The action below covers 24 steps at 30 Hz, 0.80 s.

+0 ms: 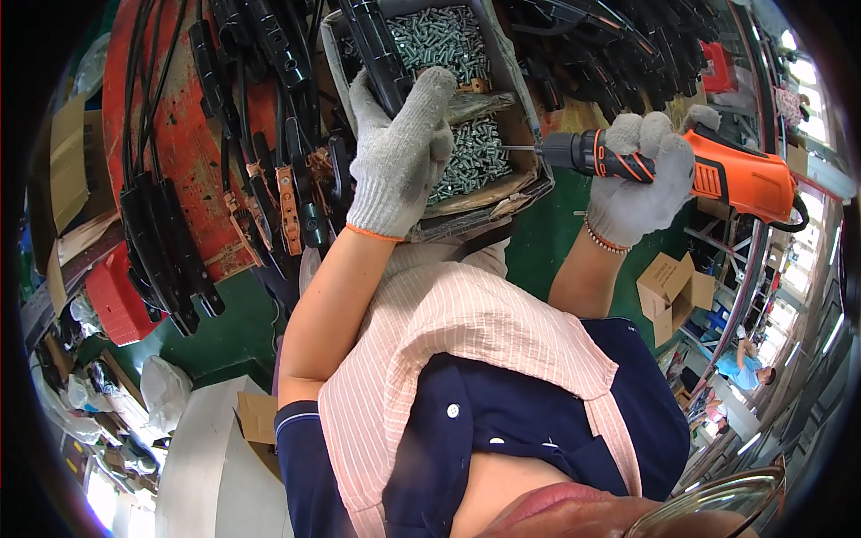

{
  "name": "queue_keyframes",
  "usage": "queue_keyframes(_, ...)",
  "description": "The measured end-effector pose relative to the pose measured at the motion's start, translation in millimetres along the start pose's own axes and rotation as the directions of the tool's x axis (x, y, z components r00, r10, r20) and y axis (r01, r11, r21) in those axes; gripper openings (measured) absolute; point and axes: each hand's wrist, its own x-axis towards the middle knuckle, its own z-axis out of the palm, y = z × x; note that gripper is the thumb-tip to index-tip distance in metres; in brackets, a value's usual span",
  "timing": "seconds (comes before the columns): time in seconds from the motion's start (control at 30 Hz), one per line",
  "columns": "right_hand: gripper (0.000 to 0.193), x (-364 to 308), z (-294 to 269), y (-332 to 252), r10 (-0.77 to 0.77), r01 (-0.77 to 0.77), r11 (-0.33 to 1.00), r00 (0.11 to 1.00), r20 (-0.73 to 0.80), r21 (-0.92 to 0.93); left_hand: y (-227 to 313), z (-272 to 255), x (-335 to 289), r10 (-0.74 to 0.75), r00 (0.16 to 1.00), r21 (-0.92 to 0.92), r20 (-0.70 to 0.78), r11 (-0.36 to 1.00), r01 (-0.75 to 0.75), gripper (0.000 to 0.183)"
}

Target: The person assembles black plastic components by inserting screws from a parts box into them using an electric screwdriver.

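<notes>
A black handle point(371, 49) is clamped in the gloved left hand point(401, 148), fingers wrapped round it, held right over the box point(517, 67) of screws! On the other side, an orange and black power screwdriver point(740, 179) is gripped firmly by the gloved right hand point(644, 175), its thin bit point(517, 147) pointed leftward at the near screws point(475, 154); whether the box is touched by the tip can't quite be told from this angle. The far compartment is heaped with more screws point(444, 38), and a small copper-coloured piece point(473, 85) is seen beside the left fingertips. Off to the left, the red table point(199, 148) is crowded with black clamps point(166, 247) and copper-coloured jaws.
</notes>
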Motion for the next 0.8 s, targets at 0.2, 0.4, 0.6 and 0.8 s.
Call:
queue_keyframes(0.2,0.039,6.2,-6.0,1.6,0.035,-0.035,0.997,0.999,0.011,0.066,-2.5,-0.6,2.1,0.005,1.000,-0.034,-0.008,0.999,-0.006,0.040)
queue_keyframes(0.4,0.037,9.3,-5.0,3.6,0.055,-0.062,0.992,0.997,0.062,0.110,-3.0,-0.8,2.9,0.022,1.000,-0.028,-0.003,0.999,-0.022,0.038)
queue_keyframes(0.6,0.034,10.0,-8.8,4.1,0.029,-0.033,0.995,0.999,0.046,0.093,-0.8,1.5,-0.5,0.003,1.000,-0.044,-0.015,0.999,-0.003,0.037)
queue_keyframes(0.8,0.028,7.6,-14.1,2.0,0.068,-0.080,0.992,0.991,0.117,0.098,-4.2,-7.0,3.8,0.002,0.999,-0.020,0.037,1.000,-0.002,0.062)
